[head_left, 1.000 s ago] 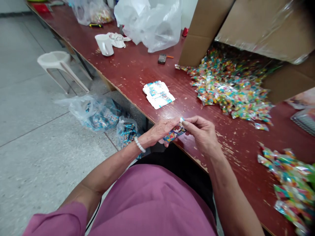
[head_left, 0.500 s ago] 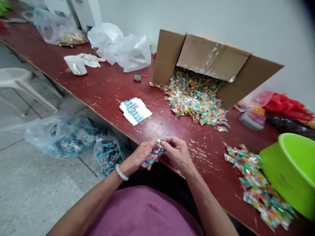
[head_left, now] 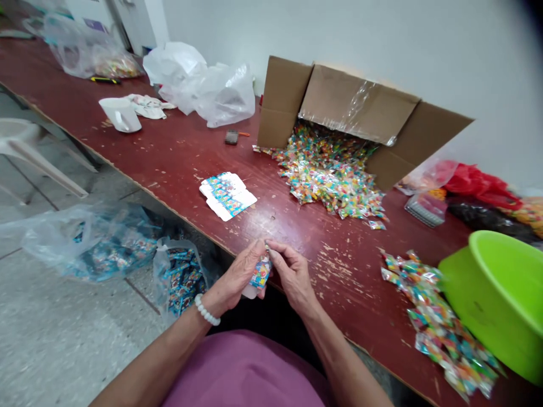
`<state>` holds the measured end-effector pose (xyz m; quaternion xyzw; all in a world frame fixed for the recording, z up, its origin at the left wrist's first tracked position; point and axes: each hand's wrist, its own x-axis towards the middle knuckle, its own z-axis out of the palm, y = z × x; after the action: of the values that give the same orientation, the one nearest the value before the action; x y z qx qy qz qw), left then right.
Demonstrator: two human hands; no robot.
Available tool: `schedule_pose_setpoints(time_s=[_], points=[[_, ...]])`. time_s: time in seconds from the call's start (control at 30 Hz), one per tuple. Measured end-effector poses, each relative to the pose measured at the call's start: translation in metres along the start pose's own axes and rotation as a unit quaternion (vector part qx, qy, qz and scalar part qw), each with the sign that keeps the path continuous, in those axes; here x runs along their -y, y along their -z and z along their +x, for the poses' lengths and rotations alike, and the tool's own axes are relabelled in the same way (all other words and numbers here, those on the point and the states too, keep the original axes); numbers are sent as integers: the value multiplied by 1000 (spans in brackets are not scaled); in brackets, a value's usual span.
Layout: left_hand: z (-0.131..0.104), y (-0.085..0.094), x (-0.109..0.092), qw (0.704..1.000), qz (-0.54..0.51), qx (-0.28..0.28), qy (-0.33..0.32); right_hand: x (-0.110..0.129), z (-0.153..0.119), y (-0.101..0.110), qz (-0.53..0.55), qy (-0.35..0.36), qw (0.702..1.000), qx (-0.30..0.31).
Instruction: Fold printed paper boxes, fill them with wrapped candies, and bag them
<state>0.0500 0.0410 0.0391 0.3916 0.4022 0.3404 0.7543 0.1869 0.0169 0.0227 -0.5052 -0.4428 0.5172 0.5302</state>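
My left hand, with a white bead bracelet at its wrist, is closed around a small printed carton. A white flap hangs from the carton's lower end. My right hand pinches at the carton's upper end with thumb and forefinger; its fingertips partly hide that end. Both hands are at the table's front edge. Beyond them on the red table lies a stack of flat printed cartons. Small wrapped candy packets spill out of a cardboard box behind.
More packets lie at the right beside a green basin. A white mug and plastic bags stand further left. Bags of blue packets sit below the table edge, near a white stool.
The carton has turned more upright in my left hand. My right hand has moved slightly left and lower, its fingers still at the upper end. The whole view has shifted a little.
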Motion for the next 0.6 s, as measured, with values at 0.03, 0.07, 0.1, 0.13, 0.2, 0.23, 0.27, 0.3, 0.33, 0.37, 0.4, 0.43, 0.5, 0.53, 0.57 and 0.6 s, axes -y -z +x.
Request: schedule_pose_setpoints(time_s=[0.03,0.07,0.1,0.13,0.2,0.23,0.27,0.3,0.33,0.37,0.4,0.43,0.5,0.53,0.57,0.6], points=[[0,1,-1,1000,-15,1,2,-1,8,3,-22,-10,1000,9],[-1,2,-2,1000,-29,6,6,0,19,9,-56,-4,998,10],[-3,4,-3,999,-40,10,11,1,34,17,-104,21,994,2],[-5,6,-4,999,-50,14,17,2,52,28,-161,62,985,-28],[-14,8,-3,997,-63,29,36,5,93,53,-301,153,934,-116],[-20,9,0,996,-67,40,51,5,114,65,-365,167,903,-155],[-26,10,4,994,-71,53,69,5,133,77,-406,163,880,-187],[-32,11,9,991,-75,64,88,5,151,87,-423,151,867,-214],[-38,14,14,989,-77,71,102,4,165,95,-426,140,863,-232],[-43,19,18,987,-80,74,114,3,176,102,-420,131,864,-244],[-47,25,21,986,-78,77,122,2,183,108,-409,125,868,-251],[-50,34,22,987,-60,79,127,2,187,112,-394,124,874,-257],[-52,59,19,986,28,97,133,4,184,118,-358,124,885,-271],[-52,72,15,977,116,117,134,6,178,119,-336,122,892,-278],[-51,86,10,960,194,147,140,8,169,120,-313,117,900,-281],[-49,99,5,942,234,182,159,12,158,118,-294,111,907,-281]])
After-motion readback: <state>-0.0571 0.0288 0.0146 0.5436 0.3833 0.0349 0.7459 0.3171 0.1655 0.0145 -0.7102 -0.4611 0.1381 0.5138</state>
